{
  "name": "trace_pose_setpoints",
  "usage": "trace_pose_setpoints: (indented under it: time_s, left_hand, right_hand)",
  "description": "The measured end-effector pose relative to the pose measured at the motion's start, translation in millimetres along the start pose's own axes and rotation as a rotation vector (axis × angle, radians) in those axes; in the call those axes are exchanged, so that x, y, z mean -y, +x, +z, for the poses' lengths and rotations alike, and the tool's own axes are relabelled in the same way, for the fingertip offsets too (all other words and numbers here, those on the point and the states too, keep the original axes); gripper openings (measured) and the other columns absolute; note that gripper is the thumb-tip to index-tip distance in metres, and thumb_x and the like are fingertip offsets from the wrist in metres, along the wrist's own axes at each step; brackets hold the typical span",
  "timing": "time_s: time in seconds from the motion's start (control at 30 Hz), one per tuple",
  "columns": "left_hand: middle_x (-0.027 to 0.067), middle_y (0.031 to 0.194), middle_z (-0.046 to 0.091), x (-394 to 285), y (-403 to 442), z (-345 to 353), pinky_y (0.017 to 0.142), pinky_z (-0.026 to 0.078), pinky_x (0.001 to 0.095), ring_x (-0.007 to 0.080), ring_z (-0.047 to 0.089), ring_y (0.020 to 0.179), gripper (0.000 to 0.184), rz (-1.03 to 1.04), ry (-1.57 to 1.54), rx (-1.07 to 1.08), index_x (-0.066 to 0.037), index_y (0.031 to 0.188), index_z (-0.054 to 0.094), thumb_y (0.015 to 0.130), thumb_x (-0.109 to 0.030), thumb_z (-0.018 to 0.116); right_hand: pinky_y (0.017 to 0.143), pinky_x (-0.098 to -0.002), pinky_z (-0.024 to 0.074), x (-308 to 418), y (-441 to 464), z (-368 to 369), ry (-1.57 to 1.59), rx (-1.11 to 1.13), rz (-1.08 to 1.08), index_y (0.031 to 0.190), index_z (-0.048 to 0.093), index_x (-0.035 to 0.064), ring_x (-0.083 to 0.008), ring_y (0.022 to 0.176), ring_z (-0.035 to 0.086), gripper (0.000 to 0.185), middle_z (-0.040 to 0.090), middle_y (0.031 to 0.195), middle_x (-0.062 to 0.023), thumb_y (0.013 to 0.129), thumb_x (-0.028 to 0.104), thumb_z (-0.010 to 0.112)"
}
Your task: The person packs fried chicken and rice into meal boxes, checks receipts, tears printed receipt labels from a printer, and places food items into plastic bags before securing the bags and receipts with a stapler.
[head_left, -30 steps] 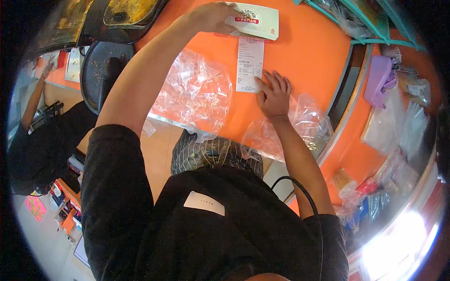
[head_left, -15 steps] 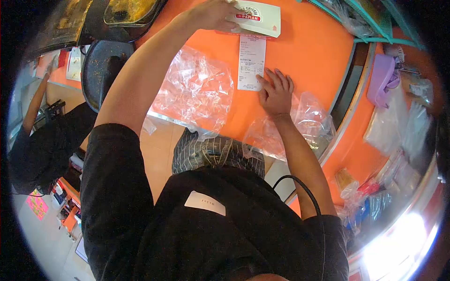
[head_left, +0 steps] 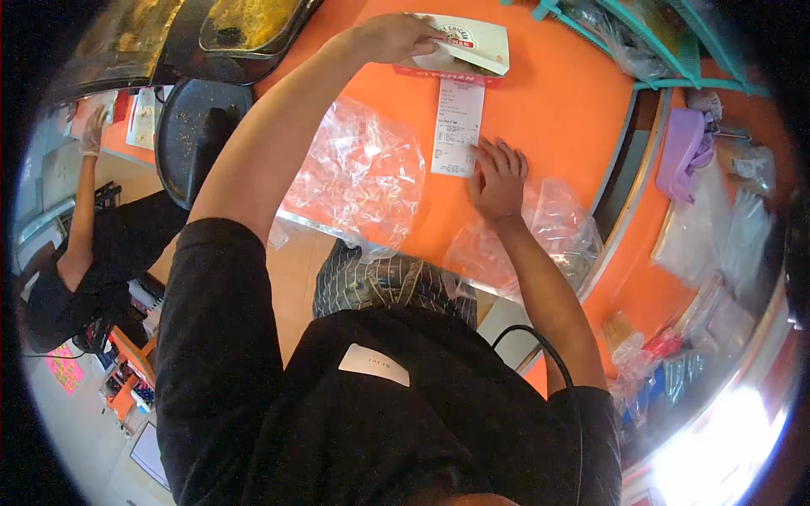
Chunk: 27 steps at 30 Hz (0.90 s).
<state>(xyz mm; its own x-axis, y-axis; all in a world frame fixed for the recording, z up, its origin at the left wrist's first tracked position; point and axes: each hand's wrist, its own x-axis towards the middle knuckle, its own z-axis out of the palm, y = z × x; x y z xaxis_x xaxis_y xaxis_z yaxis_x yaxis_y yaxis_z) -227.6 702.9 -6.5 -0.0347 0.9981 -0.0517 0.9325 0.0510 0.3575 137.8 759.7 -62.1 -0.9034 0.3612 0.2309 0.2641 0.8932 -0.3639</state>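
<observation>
Food box [head_left: 422, 74] sits at the receipt's [head_left: 456, 122] far end, lid [head_left: 491, 44] partly raised. Left hand [head_left: 398, 38] on lid, likely controlling its angle; can't tell if pinching. Right hand [head_left: 498, 184], fingers slightly spread, at receipt's right edge, probably steadying it.

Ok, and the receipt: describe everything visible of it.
The receipt is a long, narrow white paper slip with dark printing, mostly too small to read. It lies roughly flat on the orange table, its far end at the box's near edge. The right hand has fingertips by its right edge, apparently touching.
</observation>
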Motion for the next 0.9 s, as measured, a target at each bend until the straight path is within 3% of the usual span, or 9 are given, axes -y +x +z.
trace_pose_setpoints:
  time_s: [0.03,0.1,0.2,0.3,0.43,0.53,0.63,0.73,0.9]
  left_hand:
    - [0.0160,0.123,0.066,9,1,5,0.097,0.051,0.0441,0.0354,0.065,0.105,0.042,0.041,-0.025,-0.060,-0.015,0.132,0.061,0.096,-0.034,0.052]
    - [0.0146,0.122,0.066,-6,4,-19,0.096,0.051,0.0440,0.0354,0.065,0.104,0.042,-0.018,0.026,0.048,-0.016,0.131,0.062,0.096,-0.035,0.051]
    - [0.0157,0.118,0.068,-7,8,-26,0.095,0.051,0.0433,0.0355,0.066,0.102,0.042,-0.071,-0.046,0.083,-0.014,0.129,0.064,0.097,-0.037,0.049]
    - [0.0175,0.113,0.069,-1,16,-30,0.092,0.052,0.0426,0.0350,0.067,0.099,0.042,-0.128,-0.091,0.094,-0.011,0.125,0.066,0.097,-0.038,0.049]
    - [0.0225,0.109,0.068,17,25,-23,0.089,0.053,0.0438,0.0354,0.067,0.096,0.046,-0.111,-0.116,0.055,-0.005,0.125,0.064,0.099,-0.039,0.044]
    - [0.0205,0.096,0.070,0,29,-49,0.078,0.055,0.0419,0.0301,0.069,0.081,0.047,-0.267,-0.252,0.178,-0.003,0.120,0.066,0.099,-0.040,0.045]
    - [0.0182,0.089,0.071,2,32,-50,0.072,0.056,0.0397,0.0251,0.069,0.073,0.047,-0.264,-0.312,0.139,-0.004,0.117,0.068,0.098,-0.041,0.045]
    - [0.0191,0.092,0.071,-2,29,-56,0.076,0.055,0.0424,0.0294,0.070,0.080,0.048,-0.254,-0.321,0.095,-0.004,0.115,0.069,0.097,-0.042,0.046]
    - [0.0181,0.108,0.070,41,52,-15,0.085,0.052,0.0455,0.0377,0.067,0.094,0.048,-0.072,-0.161,0.096,-0.006,0.114,0.069,0.097,-0.044,0.044]
  right_hand:
    - [0.110,-0.0540,0.0308,1,7,-3,0.042,0.042,0.047,0.127,0.061,0.0142,-0.0321,0.127,0.048,0.047,0.055,0.137,-0.0083,0.080,0.018,0.063]
    - [0.107,-0.0533,0.0341,8,27,-15,0.124,0.129,0.144,0.133,0.055,0.0102,-0.0336,0.126,0.049,0.054,0.053,0.139,-0.0121,0.080,0.017,0.062]
    - [0.103,-0.0512,0.0382,17,77,-28,0.164,-0.006,0.021,0.139,0.047,0.0067,-0.0352,0.124,0.049,0.063,0.045,0.145,-0.0162,0.079,0.016,0.063]
    - [0.106,-0.0493,0.0391,30,117,-37,0.013,0.070,0.018,0.140,0.046,0.0078,-0.0340,0.130,0.045,0.062,0.035,0.152,-0.0150,0.082,0.015,0.064]
    - [0.105,-0.0492,0.0401,35,140,-36,-0.035,0.049,0.055,0.141,0.046,0.0060,-0.0370,0.127,0.047,0.064,0.035,0.152,-0.0157,0.081,0.016,0.065]
    - [0.108,-0.0495,0.0391,37,149,-44,-0.005,0.073,0.062,0.141,0.045,0.0070,-0.0375,0.131,0.045,0.063,0.032,0.153,-0.0156,0.082,0.015,0.066]
    - [0.107,-0.0487,0.0414,33,152,-42,0.006,0.048,0.019,0.137,0.049,0.0065,-0.0385,0.130,0.046,0.060,0.032,0.153,-0.0159,0.081,0.014,0.068]
    - [0.106,-0.0479,0.0432,31,152,-42,-0.009,0.043,-0.005,0.133,0.054,0.0065,-0.0395,0.129,0.046,0.055,0.032,0.153,-0.0165,0.080,0.013,0.069]
    - [0.105,-0.0478,0.0437,37,152,-45,-0.051,0.084,-0.002,0.126,0.059,0.0072,-0.0411,0.130,0.046,0.048,0.030,0.154,-0.0174,0.080,0.012,0.070]
